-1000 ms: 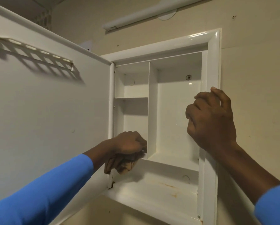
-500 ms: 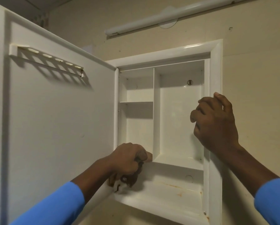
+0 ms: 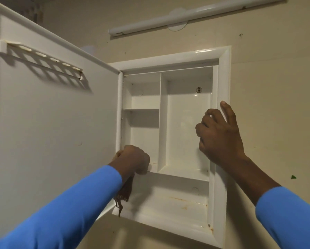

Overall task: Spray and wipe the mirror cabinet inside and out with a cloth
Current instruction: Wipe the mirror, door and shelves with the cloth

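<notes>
A: Nearest to us, our left hand [image 3: 132, 159] is closed in a fist around the brown cloth [image 3: 124, 194], whose frayed end hangs below the wrist. Where is it working?

B: At the left front edge of the mirror cabinet [image 3: 224, 90], level with the lip of the middle shelf [image 3: 183, 174]. A second ago the fist sat lower, pressing the cloth into the bottom-left corner by the hinge. It has since come up along that edge.

A: And our right hand [image 3: 220, 137]?

B: It holds nothing. The fingers are loosely curled, the index raised, just in front of the right frame. We cannot tell whether it touches the frame. It has stayed on that side throughout.

A: What does the shift mean for the task?

B: We judge that the lower-left corner has had its pass and the wipe is proceeding upward inside. Rust-coloured marks [image 3: 177, 199] remain on the bottom compartment floor, so that surface probably needs another pass.

A: Farther back?

B: The open door [image 3: 52, 123], swung left, shows its inner face with a slotted rack [image 3: 41, 55]. The upper compartments, the door and the mirror side appear still to be done. No spray bottle is in view.
</notes>
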### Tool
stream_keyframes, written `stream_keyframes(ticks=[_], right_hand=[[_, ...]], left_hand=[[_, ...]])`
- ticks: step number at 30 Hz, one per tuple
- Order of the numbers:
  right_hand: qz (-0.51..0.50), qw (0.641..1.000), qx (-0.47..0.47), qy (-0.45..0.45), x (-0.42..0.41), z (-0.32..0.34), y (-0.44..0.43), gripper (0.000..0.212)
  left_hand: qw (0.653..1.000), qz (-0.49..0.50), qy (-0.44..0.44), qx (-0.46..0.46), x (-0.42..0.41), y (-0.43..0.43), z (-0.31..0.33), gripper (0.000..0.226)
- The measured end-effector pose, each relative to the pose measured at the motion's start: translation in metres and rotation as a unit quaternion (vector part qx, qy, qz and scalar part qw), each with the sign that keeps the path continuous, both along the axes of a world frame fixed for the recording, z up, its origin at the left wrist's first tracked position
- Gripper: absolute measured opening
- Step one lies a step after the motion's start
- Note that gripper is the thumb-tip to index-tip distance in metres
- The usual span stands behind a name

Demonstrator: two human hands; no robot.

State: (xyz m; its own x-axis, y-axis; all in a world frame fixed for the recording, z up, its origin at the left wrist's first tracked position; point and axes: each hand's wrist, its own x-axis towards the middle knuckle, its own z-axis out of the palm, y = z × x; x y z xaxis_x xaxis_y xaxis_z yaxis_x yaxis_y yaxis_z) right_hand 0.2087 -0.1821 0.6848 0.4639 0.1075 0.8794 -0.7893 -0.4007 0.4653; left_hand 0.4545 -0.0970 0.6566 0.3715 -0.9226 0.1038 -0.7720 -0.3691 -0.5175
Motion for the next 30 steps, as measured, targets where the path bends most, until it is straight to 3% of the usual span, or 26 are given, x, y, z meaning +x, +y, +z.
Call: stream_keyframes(ticks=[3, 6, 10, 11, 12, 15, 16, 17, 19, 21, 22, 23, 24, 25, 26, 28, 30], right_hand=[[0.002, 1.0, 0.002, 0.007, 0.0, -0.001, 0.001, 0.022], [0.033, 0.999, -0.003, -0.015, 0.002, -0.004, 0.0, 0.023], [0.073, 0.997, -0.004, -0.035, 0.003, -0.004, -0.003, 0.022], [0.082, 0.996, -0.007, -0.039, 0.003, -0.004, -0.004, 0.022], [0.089, 0.995, -0.01, -0.044, 0.002, -0.004, -0.004, 0.022], [0.106, 0.993, -0.01, -0.056, 0.002, -0.006, -0.004, 0.022], [0.113, 0.992, -0.008, -0.057, 0.001, -0.009, -0.003, 0.021], [0.121, 0.991, -0.009, -0.06, 0.001, -0.007, -0.002, 0.021], [0.134, 0.989, -0.006, -0.065, -0.001, -0.007, 0.0, 0.022], [0.14, 0.988, -0.005, -0.066, -0.001, -0.007, 0.0, 0.023], [0.142, 0.988, -0.006, -0.065, -0.001, -0.008, 0.0, 0.023], [0.144, 0.987, -0.007, -0.065, -0.001, -0.008, -0.001, 0.024], [0.145, 0.987, -0.007, -0.066, -0.001, -0.009, -0.001, 0.025], [0.146, 0.987, -0.008, -0.067, -0.001, -0.009, -0.002, 0.025], [0.146, 0.987, -0.008, -0.068, 0.0, -0.009, -0.002, 0.026], [0.147, 0.987, -0.007, -0.065, 0.0, -0.008, -0.002, 0.027], [0.145, 0.988, -0.007, -0.062, -0.001, -0.008, -0.001, 0.028]], left_hand=[[0.998, -0.004, 0.06, -0.002, -0.002, -0.004, 0.015, 0.025], [0.991, -0.081, 0.102, -0.043, -0.011, 0.003, 0.02, 0.012], [0.944, -0.171, 0.255, -0.118, 0.001, 0.012, 0.013, 0.045], [0.915, -0.206, 0.291, -0.187, 0.007, 0.016, 0.006, 0.056], [0.865, -0.246, 0.329, -0.29, 0.008, 0.022, -0.001, 0.066], [0.634, -0.326, 0.351, -0.607, -0.013, 0.037, -0.041, 0.074], [0.581, -0.32, 0.339, -0.667, -0.027, 0.039, -0.062, 0.071], [0.543, -0.309, 0.335, -0.705, -0.04, 0.039, -0.079, 0.067], [0.52, -0.271, 0.361, -0.725, -0.059, 0.033, -0.118, 0.065], [0.55, -0.23, 0.38, -0.707, -0.057, 0.024, -0.15, 0.056], [0.597, -0.204, 0.372, -0.681, -0.052, 0.022, -0.161, 0.044], [0.669, -0.166, 0.346, -0.637, -0.045, 0.023, -0.166, 0.031], [0.746, -0.119, 0.312, -0.576, -0.036, 0.021, -0.167, 0.036], [0.812, -0.067, 0.298, -0.498, -0.025, 0.02, -0.166, 0.058], [0.855, -0.025, 0.308, -0.416, -0.016, 0.021, -0.159, 0.083], [0.901, -0.001, 0.326, -0.285, -0.003, 0.026, -0.141, 0.104], [0.915, -0.025, 0.324, -0.239, 0.009, 0.028, -0.133, 0.093]])
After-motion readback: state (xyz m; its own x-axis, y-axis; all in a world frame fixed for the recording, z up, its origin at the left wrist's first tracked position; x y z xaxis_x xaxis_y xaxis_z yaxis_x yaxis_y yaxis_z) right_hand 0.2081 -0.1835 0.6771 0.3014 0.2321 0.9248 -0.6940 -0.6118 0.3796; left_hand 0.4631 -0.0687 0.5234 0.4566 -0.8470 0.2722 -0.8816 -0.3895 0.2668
